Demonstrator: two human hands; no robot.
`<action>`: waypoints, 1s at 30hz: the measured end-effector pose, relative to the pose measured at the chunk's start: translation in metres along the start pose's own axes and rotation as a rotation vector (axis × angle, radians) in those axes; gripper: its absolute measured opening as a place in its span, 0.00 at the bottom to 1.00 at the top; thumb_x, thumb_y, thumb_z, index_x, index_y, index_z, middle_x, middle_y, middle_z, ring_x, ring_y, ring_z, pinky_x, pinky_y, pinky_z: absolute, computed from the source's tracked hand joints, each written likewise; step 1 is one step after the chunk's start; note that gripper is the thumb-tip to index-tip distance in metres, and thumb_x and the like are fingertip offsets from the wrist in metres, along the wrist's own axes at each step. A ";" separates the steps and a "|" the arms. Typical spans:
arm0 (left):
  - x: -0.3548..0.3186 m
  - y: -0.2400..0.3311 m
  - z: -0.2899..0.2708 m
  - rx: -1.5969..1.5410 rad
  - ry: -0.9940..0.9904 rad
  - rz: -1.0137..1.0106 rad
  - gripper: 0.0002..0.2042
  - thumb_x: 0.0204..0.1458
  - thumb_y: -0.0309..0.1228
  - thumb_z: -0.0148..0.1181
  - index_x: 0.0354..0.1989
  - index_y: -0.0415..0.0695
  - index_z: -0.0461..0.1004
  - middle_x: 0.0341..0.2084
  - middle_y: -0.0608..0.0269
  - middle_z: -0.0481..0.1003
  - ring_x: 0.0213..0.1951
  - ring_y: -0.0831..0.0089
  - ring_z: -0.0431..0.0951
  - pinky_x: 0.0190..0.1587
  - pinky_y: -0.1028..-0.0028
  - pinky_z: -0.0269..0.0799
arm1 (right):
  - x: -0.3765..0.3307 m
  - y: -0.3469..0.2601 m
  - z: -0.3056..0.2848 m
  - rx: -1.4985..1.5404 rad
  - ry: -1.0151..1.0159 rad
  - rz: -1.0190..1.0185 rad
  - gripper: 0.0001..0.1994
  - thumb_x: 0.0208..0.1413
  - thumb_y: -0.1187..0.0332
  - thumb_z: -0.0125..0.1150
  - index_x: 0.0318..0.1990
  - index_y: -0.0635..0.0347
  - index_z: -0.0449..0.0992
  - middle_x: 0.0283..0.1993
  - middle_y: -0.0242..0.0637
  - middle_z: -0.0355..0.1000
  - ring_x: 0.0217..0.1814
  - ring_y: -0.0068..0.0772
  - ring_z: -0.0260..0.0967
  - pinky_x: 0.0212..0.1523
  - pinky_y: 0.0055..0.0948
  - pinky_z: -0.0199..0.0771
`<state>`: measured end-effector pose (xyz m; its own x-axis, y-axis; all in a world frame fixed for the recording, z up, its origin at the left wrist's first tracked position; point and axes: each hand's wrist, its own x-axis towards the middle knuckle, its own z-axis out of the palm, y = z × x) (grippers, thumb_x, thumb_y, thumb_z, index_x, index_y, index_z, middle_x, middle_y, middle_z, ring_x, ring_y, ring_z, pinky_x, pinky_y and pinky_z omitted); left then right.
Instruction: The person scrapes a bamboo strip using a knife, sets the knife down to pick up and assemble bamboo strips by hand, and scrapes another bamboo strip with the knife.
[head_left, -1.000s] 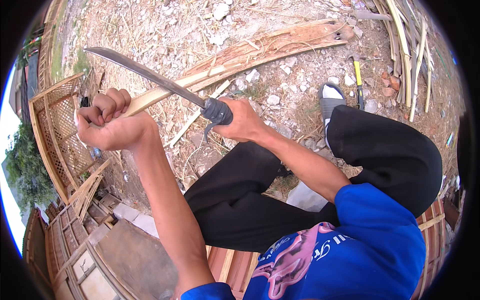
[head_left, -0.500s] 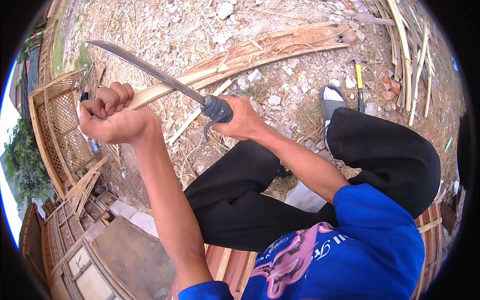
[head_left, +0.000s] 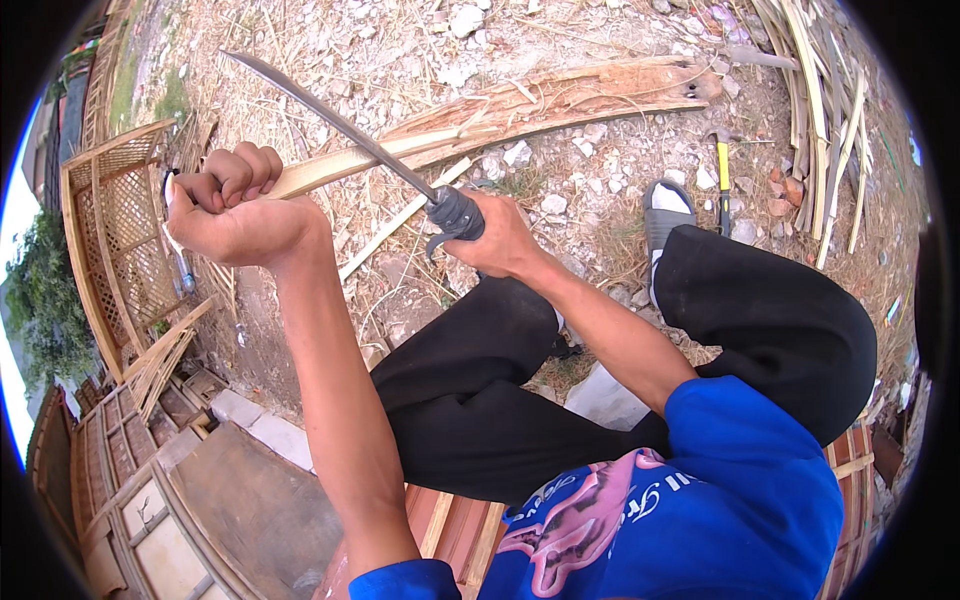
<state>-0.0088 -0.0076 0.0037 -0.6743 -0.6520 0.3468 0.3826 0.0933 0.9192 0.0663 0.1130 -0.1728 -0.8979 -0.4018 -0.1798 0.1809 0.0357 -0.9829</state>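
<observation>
My left hand [head_left: 238,208] is closed around the near end of a pale, narrow wooden strip [head_left: 318,172]. The strip slants away to the right, and its far end reaches over a rough, weathered plank [head_left: 620,88] lying on the ground. In my right hand [head_left: 500,235] is a machete [head_left: 325,115], gripped by its dark wrapped handle. Its long blade points to the far left and crosses over the strip, a short way right of my left fist. Whether the edge touches the wood I cannot tell.
A yellow-and-black hammer [head_left: 722,175] lies beyond my sandalled foot [head_left: 668,205]. Long wood strips [head_left: 815,110] are heaped at the far right. Another thin strip [head_left: 405,222] lies below the plank. A lattice frame [head_left: 120,240] stands at left, with wooden panels [head_left: 250,500] nearer. Stones litter the ground.
The machete has moved slightly up and to the right with my right hand, its blade now crossing the strip a little farther from my left fist. My left hand has risen slightly, still gripping.
</observation>
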 end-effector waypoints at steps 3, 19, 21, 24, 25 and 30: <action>-0.001 -0.002 0.001 -0.005 -0.006 0.005 0.17 0.54 0.40 0.37 0.16 0.52 0.43 0.10 0.72 0.45 0.16 0.78 0.42 0.21 0.75 0.38 | 0.007 0.037 -0.005 0.017 0.027 0.027 0.17 0.39 0.63 0.64 0.38 0.62 0.76 0.30 0.47 0.76 0.32 0.45 0.74 0.38 0.36 0.73; 0.001 -0.004 0.003 0.001 -0.010 0.010 0.15 0.51 0.38 0.38 0.16 0.53 0.43 0.10 0.72 0.46 0.15 0.78 0.43 0.20 0.75 0.39 | 0.010 0.077 -0.017 -0.052 0.016 0.138 0.19 0.39 0.58 0.64 0.37 0.62 0.77 0.30 0.48 0.76 0.33 0.44 0.75 0.39 0.38 0.73; 0.002 -0.003 0.003 0.012 -0.011 0.017 0.15 0.51 0.38 0.37 0.16 0.53 0.43 0.10 0.72 0.46 0.15 0.78 0.43 0.21 0.75 0.39 | 0.016 0.097 -0.030 -0.101 0.047 0.256 0.19 0.39 0.58 0.64 0.36 0.62 0.77 0.30 0.49 0.76 0.33 0.45 0.75 0.38 0.39 0.72; 0.004 -0.004 -0.006 0.048 0.006 0.006 0.16 0.51 0.38 0.38 0.16 0.53 0.43 0.10 0.72 0.46 0.16 0.78 0.43 0.21 0.75 0.39 | 0.014 0.099 -0.041 -0.200 0.010 0.420 0.18 0.39 0.58 0.64 0.34 0.63 0.77 0.30 0.50 0.76 0.34 0.47 0.75 0.39 0.38 0.72; 0.007 -0.003 -0.010 0.038 0.026 0.002 0.16 0.51 0.38 0.38 0.16 0.53 0.43 0.10 0.72 0.46 0.16 0.78 0.43 0.21 0.75 0.39 | 0.014 0.097 -0.038 -0.205 0.002 0.421 0.18 0.39 0.58 0.63 0.34 0.63 0.77 0.31 0.49 0.76 0.34 0.47 0.75 0.40 0.38 0.73; 0.004 -0.004 -0.004 0.017 0.006 0.005 0.16 0.51 0.39 0.38 0.16 0.53 0.42 0.10 0.71 0.46 0.16 0.78 0.42 0.21 0.75 0.39 | 0.002 0.067 -0.013 -0.033 0.070 0.101 0.18 0.38 0.61 0.65 0.37 0.63 0.77 0.30 0.47 0.76 0.33 0.46 0.74 0.39 0.37 0.73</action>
<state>-0.0103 -0.0133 0.0003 -0.6687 -0.6556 0.3507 0.3754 0.1094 0.9204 0.0713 0.1263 -0.2399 -0.9019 -0.3297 -0.2791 0.2594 0.1034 -0.9602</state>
